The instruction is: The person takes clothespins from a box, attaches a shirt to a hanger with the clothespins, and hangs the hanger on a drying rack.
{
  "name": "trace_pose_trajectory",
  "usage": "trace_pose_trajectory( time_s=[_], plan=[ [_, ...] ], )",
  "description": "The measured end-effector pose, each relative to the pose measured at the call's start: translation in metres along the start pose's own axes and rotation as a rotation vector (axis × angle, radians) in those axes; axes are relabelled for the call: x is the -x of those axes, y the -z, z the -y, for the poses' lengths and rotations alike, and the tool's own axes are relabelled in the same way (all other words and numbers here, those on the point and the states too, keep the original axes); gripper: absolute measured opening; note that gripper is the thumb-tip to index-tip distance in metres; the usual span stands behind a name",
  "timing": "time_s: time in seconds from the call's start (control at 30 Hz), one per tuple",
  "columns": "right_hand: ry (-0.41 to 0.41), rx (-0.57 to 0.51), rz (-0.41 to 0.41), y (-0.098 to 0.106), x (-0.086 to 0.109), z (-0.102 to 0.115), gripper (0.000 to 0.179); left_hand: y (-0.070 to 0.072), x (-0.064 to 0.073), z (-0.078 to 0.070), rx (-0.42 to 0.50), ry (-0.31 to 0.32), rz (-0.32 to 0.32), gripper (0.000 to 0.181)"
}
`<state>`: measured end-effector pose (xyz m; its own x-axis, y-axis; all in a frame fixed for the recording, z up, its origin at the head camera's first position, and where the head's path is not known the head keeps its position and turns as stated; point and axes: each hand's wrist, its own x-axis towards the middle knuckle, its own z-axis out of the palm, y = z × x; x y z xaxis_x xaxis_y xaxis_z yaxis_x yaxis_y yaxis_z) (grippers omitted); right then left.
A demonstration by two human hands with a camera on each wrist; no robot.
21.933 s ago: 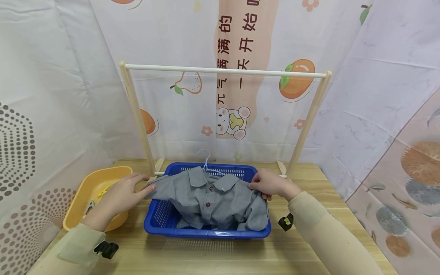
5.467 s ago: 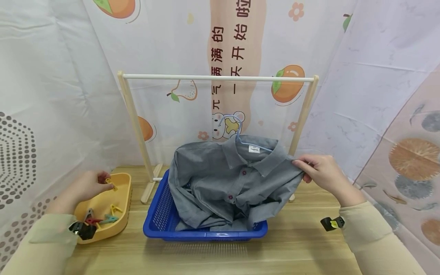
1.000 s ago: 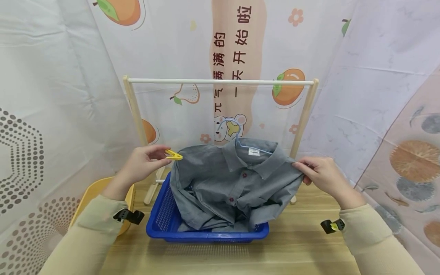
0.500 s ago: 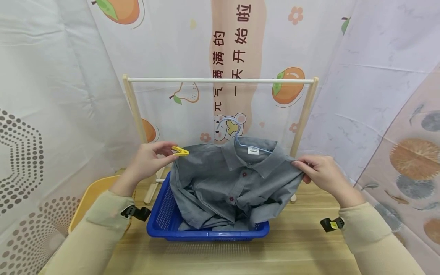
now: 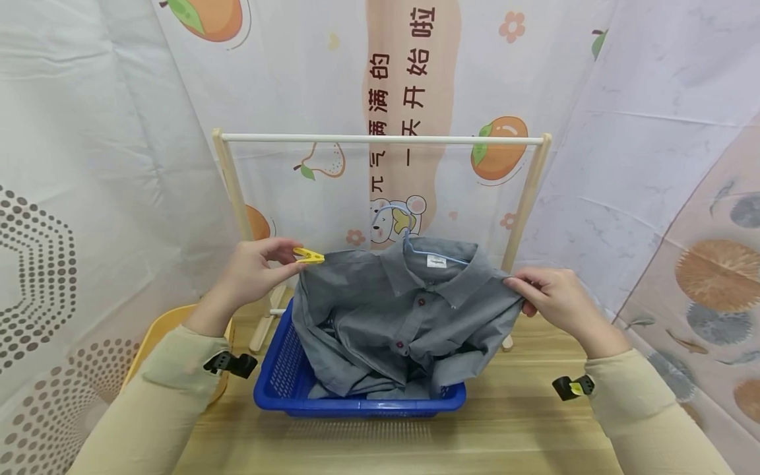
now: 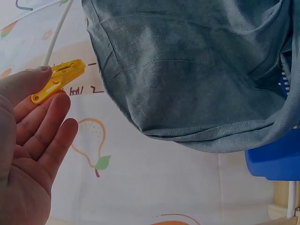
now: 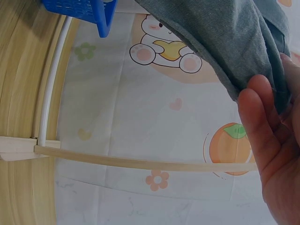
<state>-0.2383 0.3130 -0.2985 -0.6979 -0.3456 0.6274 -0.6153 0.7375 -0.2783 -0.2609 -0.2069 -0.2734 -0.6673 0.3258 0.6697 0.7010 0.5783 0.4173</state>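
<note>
In the head view, my left hand (image 5: 246, 267) pinches a yellow clothespin (image 5: 309, 256) between thumb and fingers, at the left shoulder end of a grey shirt (image 5: 362, 290). The left wrist view shows the clothespin (image 6: 63, 77) beside the cloth, with a gap between them. My right hand (image 5: 552, 293) pinches the shirt at its right shoulder, thumb against fingers. A light blue hanger (image 5: 407, 239) sits inside the collar, its hook standing up. The shirt's lower part lies bunched in a blue basket (image 5: 359, 406).
A drying rack with a white top bar (image 5: 380, 139) and wooden posts stands behind the basket. To the left is a yellow bin (image 5: 156, 333), partly behind my left forearm. All stand on a wooden table (image 5: 505, 422) before a printed curtain.
My left hand has taken a clothespin from the yellow bin and brought it right to the shirt's shoulder, lately rising slightly. Earlier, the shirt was raised and shifted right; my right hand keeps hold.
</note>
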Motion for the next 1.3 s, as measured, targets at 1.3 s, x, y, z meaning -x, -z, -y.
trace_pose_trajectory(
  time_s=[1.3],
  plan=[
    [0.065,0.009,-0.014,-0.0020,-0.0066,0.0035,0.019,0.0031,0.0000,0.0001,-0.126,-0.126,0.021,0.020]
  ],
)
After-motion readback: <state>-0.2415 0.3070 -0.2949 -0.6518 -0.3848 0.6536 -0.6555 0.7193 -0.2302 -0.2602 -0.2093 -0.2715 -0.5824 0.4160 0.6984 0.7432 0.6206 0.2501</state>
